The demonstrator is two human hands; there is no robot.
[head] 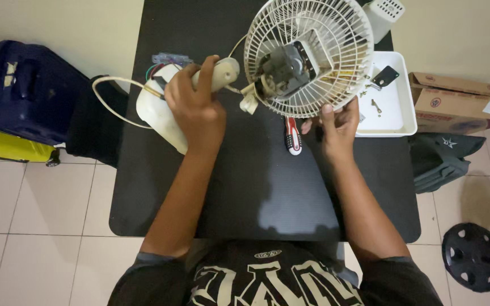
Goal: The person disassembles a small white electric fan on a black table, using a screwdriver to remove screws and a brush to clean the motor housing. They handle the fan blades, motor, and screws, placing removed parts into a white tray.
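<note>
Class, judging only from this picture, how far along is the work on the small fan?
Done: loose screws and a black part lie in the white tray; wires show at the base. In hand: the left hand grips the fan's neck, the right hand steadies the wire guard. Left: the motor sits in the guard; the screwdriver lies idle.

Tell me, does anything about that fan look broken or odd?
Yes. The fan is partly taken apart: the motor sits bare inside the rear grille, coloured wires hang loose from the base, and small parts lie in the white tray.

Matt black table (256, 187), cream wire fan grille (336, 34), glossy plastic tray (401, 122)
</note>
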